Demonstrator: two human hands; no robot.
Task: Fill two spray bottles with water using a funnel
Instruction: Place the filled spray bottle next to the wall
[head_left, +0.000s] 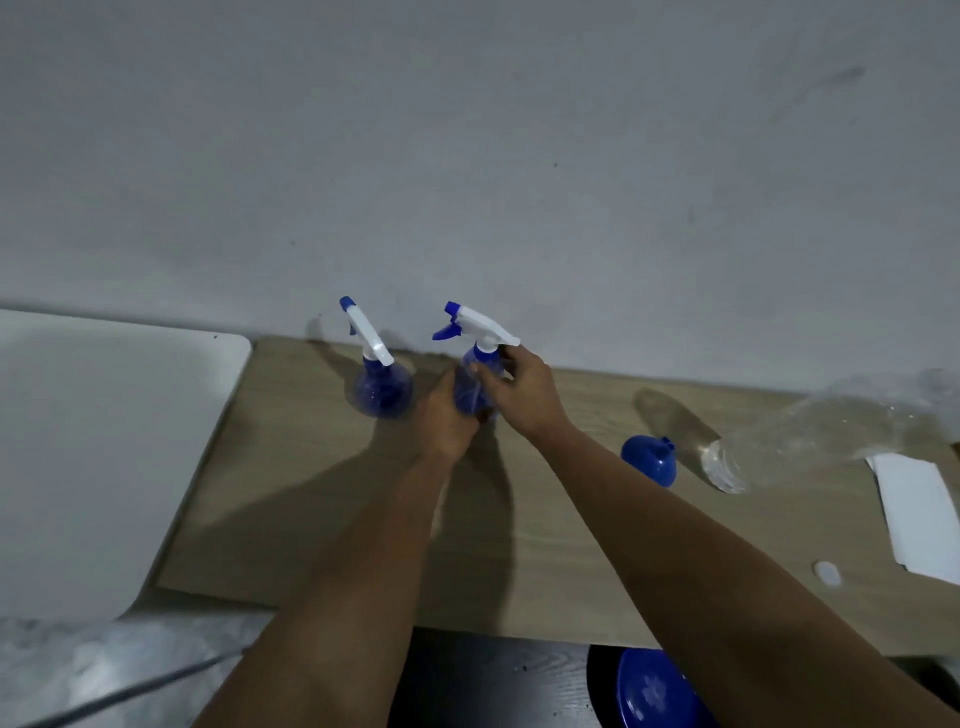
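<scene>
I hold the nearer spray bottle (475, 384) upright on the table (322, 499) with both hands: my left hand (444, 421) wraps around its blue body from the left, and my right hand (522, 389) curls its fingers around the neck just under the white trigger head. The second spray bottle (382, 387) stands to its left, near the wall, untouched. The blue funnel (649, 460) lies on the table well to my right, beside a clear plastic bottle (810, 436) lying on its side. White paper (919, 514) sits at the right edge.
</scene>
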